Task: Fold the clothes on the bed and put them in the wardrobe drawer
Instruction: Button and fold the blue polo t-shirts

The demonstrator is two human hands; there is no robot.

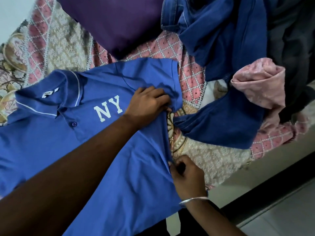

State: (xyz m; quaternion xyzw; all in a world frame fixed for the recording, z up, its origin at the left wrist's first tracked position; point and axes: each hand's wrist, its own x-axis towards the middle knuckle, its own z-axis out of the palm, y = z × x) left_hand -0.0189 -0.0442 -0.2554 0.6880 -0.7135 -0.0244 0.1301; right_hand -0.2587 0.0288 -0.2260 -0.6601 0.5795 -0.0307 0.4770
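Blue polo shirt (85,142) lies flat on the bed (213,159), front up. Left hand (146,103) curls into the sleeve fabric by the armpit — right hand (185,174) pinches the side seam near the bed's edge.

A blue polo shirt (95,150) with white "NY" lettering and a white-trimmed collar lies flat, front up, across the left and centre of the frame, collar toward the upper left. A heap of unfolded clothes (230,48), dark blue, pink and black, fills the upper right.
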